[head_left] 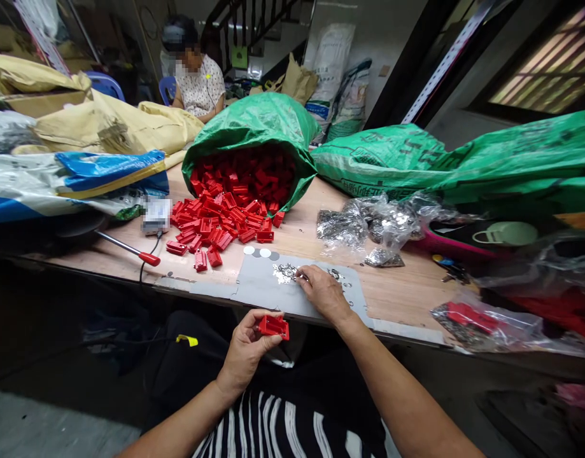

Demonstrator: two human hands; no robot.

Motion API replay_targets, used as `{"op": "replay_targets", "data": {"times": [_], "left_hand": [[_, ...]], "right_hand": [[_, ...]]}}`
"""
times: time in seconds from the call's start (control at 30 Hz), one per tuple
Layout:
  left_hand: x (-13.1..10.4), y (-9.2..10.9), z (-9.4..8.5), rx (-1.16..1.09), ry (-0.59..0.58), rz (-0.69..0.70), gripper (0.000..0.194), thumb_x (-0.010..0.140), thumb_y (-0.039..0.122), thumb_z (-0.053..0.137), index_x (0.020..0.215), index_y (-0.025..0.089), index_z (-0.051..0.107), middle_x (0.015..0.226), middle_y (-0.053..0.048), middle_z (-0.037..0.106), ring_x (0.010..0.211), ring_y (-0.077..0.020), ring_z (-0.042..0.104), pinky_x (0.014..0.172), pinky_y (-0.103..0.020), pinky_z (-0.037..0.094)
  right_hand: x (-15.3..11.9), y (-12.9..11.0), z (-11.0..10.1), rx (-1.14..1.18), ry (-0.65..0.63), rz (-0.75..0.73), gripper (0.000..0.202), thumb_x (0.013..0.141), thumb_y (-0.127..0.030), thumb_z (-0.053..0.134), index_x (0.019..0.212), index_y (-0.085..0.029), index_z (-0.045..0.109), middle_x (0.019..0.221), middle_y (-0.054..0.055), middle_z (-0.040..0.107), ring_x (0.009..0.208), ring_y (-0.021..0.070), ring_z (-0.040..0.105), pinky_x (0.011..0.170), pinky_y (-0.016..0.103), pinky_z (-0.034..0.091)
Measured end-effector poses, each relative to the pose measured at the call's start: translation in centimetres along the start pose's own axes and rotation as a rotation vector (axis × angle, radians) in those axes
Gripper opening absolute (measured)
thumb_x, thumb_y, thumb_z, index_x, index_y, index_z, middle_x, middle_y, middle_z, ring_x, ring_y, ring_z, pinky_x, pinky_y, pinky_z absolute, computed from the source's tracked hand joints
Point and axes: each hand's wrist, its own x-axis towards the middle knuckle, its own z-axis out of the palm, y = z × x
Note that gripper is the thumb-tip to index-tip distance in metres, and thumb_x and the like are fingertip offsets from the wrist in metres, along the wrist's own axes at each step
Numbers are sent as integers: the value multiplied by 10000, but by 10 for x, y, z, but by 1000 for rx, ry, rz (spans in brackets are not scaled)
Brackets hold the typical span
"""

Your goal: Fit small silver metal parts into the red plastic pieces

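Note:
Just in front of the table's edge, my left hand (247, 348) holds a red plastic part (274, 326) between thumb and fingers, its hollow side facing up. My right hand (324, 294) reaches over the grey mat (258, 286), fingertips pinched at the right side of a small pile of shiny metal pieces (285, 273). Whether a piece is between those fingertips is too small to tell. More small metal bits lie on the mat behind my right hand. A heap of red parts (220, 219) spills from an open green sack (258, 121) beyond the mat.
Clear bags of metal pieces (342, 226) lie at right centre, near a pink tray (445, 245) with a pale green cup (509, 233). A red-tipped lever (149, 259) and white box (156, 215) stand left. Another person (199, 83) sits across the table. Green sacks (392, 156) line the back right.

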Motion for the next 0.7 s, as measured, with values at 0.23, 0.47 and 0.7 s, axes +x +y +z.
{"op": "replay_targets", "data": {"times": [0.23,0.47,0.7], "left_hand": [[0,0,-2,6,19,-3,316,702,211,771,993,175,650,1100,-68,711,939,-166,661,864,-283,508],[3,-3,-1,-104,55,-30,301,710,193,764,977,174,625,1062,-55,724,943,-147,661,888,-268,495],[8,0,0,-191,93,-59,312,713,204,763,993,173,627,1040,-51,713,870,-124,653,813,-240,511]], "right_hand": [[10,0,-1,-43,-68,-9,49,850,-164,609,843,-211,623,911,34,641,844,183,610,743,267,424],[9,10,-2,198,73,-31,64,852,-163,530,886,-207,562,851,32,660,779,184,608,715,277,424],[-5,5,-10,426,104,44,59,853,-238,514,828,-221,564,730,2,648,631,169,598,656,282,435]]}}
